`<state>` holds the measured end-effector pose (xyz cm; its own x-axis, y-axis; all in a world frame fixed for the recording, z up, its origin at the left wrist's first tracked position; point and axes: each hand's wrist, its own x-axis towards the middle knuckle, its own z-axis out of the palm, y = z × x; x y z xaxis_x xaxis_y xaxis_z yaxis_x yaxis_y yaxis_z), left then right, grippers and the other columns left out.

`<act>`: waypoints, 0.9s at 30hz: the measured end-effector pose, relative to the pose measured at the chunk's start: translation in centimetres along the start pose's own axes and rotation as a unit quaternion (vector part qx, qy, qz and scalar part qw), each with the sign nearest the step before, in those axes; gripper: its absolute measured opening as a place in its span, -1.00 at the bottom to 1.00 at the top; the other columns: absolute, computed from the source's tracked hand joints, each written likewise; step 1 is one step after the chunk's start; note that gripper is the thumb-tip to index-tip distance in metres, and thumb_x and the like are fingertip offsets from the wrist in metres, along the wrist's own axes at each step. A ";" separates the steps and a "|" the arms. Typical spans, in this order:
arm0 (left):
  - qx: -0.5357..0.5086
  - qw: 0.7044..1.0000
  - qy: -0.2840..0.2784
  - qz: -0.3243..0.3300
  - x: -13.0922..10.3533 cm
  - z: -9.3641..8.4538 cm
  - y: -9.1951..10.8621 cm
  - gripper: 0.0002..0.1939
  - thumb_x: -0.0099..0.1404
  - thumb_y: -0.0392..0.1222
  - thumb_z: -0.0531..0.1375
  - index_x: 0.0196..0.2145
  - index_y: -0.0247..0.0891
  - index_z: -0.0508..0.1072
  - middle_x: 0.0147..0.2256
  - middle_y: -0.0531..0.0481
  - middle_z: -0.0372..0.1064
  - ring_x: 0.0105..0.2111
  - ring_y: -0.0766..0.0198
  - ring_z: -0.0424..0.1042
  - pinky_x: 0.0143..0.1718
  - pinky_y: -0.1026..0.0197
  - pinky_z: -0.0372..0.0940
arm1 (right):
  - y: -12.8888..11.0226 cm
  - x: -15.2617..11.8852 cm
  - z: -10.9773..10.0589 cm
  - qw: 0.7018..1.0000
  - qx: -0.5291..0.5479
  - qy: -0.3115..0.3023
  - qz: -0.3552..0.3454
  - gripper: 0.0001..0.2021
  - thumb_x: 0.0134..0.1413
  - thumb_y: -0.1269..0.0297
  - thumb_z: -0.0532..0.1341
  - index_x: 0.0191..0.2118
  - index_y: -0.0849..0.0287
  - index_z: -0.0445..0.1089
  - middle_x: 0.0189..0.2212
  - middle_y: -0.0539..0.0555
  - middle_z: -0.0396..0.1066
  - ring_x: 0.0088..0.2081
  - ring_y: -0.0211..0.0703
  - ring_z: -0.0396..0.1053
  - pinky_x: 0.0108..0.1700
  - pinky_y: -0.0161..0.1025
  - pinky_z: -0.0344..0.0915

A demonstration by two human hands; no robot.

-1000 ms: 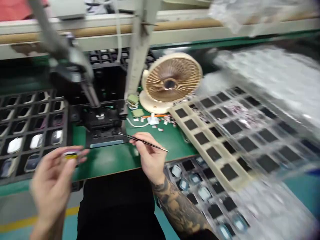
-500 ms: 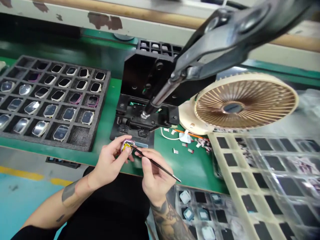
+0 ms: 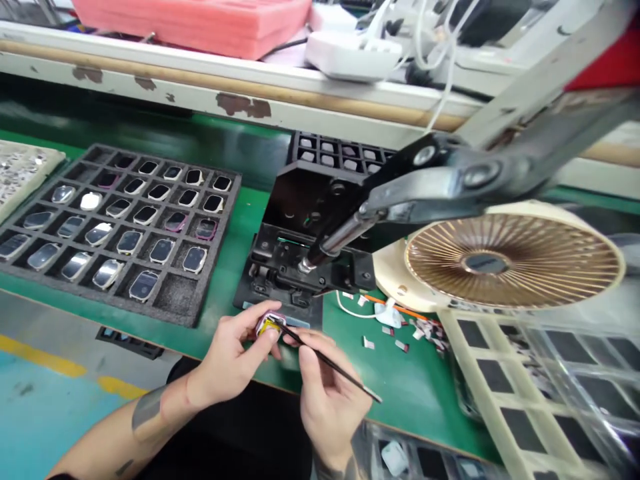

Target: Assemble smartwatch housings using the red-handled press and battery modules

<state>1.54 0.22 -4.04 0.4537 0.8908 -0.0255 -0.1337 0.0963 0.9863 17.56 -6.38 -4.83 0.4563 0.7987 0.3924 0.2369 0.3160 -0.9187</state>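
Note:
My left hand (image 3: 235, 357) is closed around a small pinkish-purple watch case (image 3: 262, 327), with a yellow piece showing inside it under the thumb. Held like a pen in my right hand (image 3: 333, 393) is a slim black stick-like tool (image 3: 335, 365) with a pale rear end. The tool's tip meets the opening of the watch case; exactly what it touches there is too small to make out. Both hands are over the front edge of the green bench, just before a black press fixture (image 3: 300, 267).
To the left lies a grey foam tray (image 3: 183, 300) of watch cases. A lever arm (image 3: 425, 200) rises from the fixture, and a fan (image 3: 515, 260) stands right. Small connector pieces (image 3: 401, 346) are scattered near a cream compartment tray (image 3: 493, 400). A pink foam block (image 3: 200, 27) rests on the shelf.
The view has tilted up, so the shelf contents now show and the bench sits lower in the picture. Both hands keep their holds on the watch case and the tool.

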 end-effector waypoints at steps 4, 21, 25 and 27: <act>-0.068 0.997 -0.039 -0.014 0.1 -0.6 0.4 -0.56 0.55 -0.02 0.39 0.29 -0.18 0.60 -0.24 -0.10 0.69 -0.38 0.21 0.67 -0.40 0.27 0.52 | 0.3 0.6 -0.6 0.989 0.111 -0.057 0.075 -0.85 0.49 0.28 0.32 0.02 0.03 0.66 -0.20 0.12 0.68 -0.27 -0.06 0.68 -0.21 -0.12 0.67; -0.177 0.984 0.022 -0.017 0.0 -0.9 1.4 -0.49 0.59 0.06 0.32 0.31 -0.30 0.59 0.05 -0.36 0.70 -0.17 -0.06 0.75 -0.21 0.03 0.64 | -0.5 -0.6 1.2 0.979 0.180 0.029 0.094 -0.90 0.47 0.29 0.38 -0.02 0.05 0.68 -0.13 0.10 0.68 -0.24 -0.17 0.68 -0.12 -0.20 0.67; -0.154 0.982 0.076 -0.080 -0.2 -1.4 1.5 -0.48 0.54 0.00 0.38 0.31 -0.34 0.57 0.06 -0.40 0.70 -0.20 -0.03 0.75 -0.23 0.07 0.64 | -2.4 -0.8 -2.1 0.954 0.287 -0.028 0.087 -0.89 0.43 0.16 0.40 -0.08 0.06 0.64 -0.23 0.09 0.65 -0.37 -0.17 0.62 -0.35 -0.23 0.56; -0.130 0.984 0.084 -0.084 -0.3 -1.6 1.0 -0.43 0.49 -0.01 0.43 0.33 -0.31 0.55 0.07 -0.37 0.70 -0.19 -0.02 0.75 -0.23 0.08 0.65 | -4.4 -0.2 -6.1 0.953 0.293 -0.040 0.065 -0.82 0.38 0.10 0.41 -0.22 0.05 0.56 -0.45 0.01 0.55 -0.51 -0.19 0.49 -0.47 -0.25 0.44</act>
<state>-0.17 0.79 -3.33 0.3389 0.9115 -0.2331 -0.2998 0.3395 0.8915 21.64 -11.09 -0.56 0.3774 0.8794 0.2903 -0.3474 0.4250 -0.8359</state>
